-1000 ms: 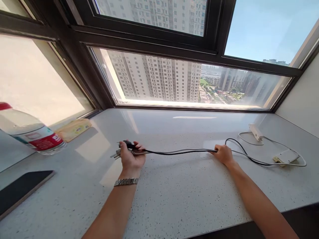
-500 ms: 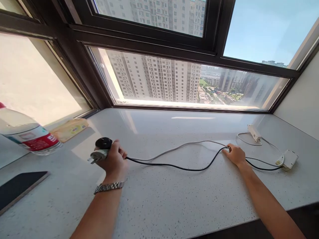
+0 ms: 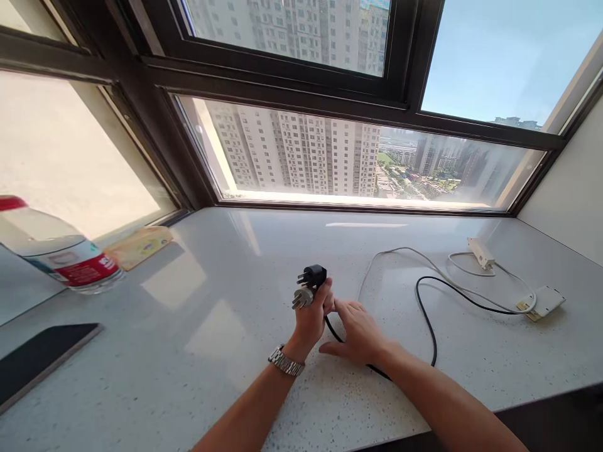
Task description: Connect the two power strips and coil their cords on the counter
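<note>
My left hand (image 3: 312,319), with a metal watch (image 3: 286,361) on its wrist, is closed around the cord ends just behind a black plug (image 3: 315,275) and a grey plug (image 3: 304,297). Both sets of prongs point left. Right beside it, my right hand (image 3: 362,331) lies low with fingers stretched toward the left hand and thumb apart. Its fingertips meet the left hand. A black cord (image 3: 428,320) passes under my right hand and arm, then curves back toward a white box (image 3: 544,303). The grey-white cord (image 3: 411,251) loops behind the hands toward the same box.
At the right, a small white block (image 3: 480,252) is joined by a white cable. On the left stand a bottle with a red label (image 3: 80,267), a yellow soft pack (image 3: 141,245) and a dark flat slab (image 3: 47,351). A window (image 3: 301,204) borders the speckled counter (image 3: 164,376).
My left hand has brought the plugs rightward to the middle. My right hand has left its place on the cords at the right and come to the left hand. The cords now bend in loops.
</note>
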`<state>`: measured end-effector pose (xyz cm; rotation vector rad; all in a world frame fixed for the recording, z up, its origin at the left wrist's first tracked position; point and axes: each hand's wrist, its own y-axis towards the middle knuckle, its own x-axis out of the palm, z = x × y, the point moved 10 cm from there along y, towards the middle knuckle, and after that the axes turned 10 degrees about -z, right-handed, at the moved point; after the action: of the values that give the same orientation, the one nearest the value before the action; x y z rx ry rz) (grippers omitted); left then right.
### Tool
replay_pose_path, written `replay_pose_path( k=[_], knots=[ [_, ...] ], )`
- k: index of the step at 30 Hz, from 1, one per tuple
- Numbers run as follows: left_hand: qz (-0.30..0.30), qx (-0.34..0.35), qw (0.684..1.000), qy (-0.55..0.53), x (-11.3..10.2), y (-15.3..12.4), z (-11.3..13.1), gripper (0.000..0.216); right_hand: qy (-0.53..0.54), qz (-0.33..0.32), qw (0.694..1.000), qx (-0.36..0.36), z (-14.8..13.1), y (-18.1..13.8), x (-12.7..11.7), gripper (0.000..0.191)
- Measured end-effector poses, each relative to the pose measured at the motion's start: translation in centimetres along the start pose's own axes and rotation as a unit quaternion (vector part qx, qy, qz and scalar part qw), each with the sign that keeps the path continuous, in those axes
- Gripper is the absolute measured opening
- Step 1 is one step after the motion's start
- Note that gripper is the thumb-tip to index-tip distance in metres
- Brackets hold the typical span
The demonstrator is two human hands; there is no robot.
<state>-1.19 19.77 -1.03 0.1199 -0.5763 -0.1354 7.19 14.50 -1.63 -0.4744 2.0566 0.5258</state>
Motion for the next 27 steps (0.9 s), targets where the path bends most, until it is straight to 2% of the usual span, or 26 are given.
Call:
replay_pose_path(
  k=[3,5,7,10,13,17,20,23,27],
  knots=[
    [-0.044,-0.024,0.998,-0.035,0.3,0.1,0.5,0.035,-0.010,-0.045,0.999,0.018,0.4,0.2,0.9,0.028],
    [-0.040,-0.031,0.995,-0.087,-0.6,0.7,1.3,0.036,-0.045,-0.044,0.997,0.036,1.2,-0.1,0.3,0.014],
    [-0.012,-0.035,0.988,-0.147,-2.0,1.4,2.0,0.032,-0.086,-0.057,0.994,0.048,1.7,-0.3,-0.2,0.008],
    [0.040,-0.020,0.975,-0.219,-4.4,2.4,3.2,0.017,-0.121,-0.077,0.985,0.091,2.7,-0.5,-1.1,0.016],
    [0.062,0.023,0.962,-0.265,-6.6,2.8,5.2,0.008,-0.133,-0.059,0.975,0.168,4.9,-1.3,-3.1,0.028],
    [0.111,0.080,0.945,-0.296,-10.3,2.6,7.6,0.023,-0.118,-0.028,0.955,0.270,8.7,-3.2,-5.6,0.039],
    [0.163,0.091,0.942,-0.281,-12.5,2.3,7.9,0.032,-0.045,-0.035,0.971,0.233,9.2,-3.4,-5.1,0.044],
    [0.163,0.055,0.953,-0.250,-12.6,2.5,6.7,0.033,0.007,-0.007,0.986,0.167,8.0,-2.9,-4.7,0.052],
    [0.104,-0.019,0.967,-0.233,-10.2,3.1,3.8,0.039,0.023,0.068,0.985,0.158,7.2,-2.9,-5.5,0.059]
  ],
)
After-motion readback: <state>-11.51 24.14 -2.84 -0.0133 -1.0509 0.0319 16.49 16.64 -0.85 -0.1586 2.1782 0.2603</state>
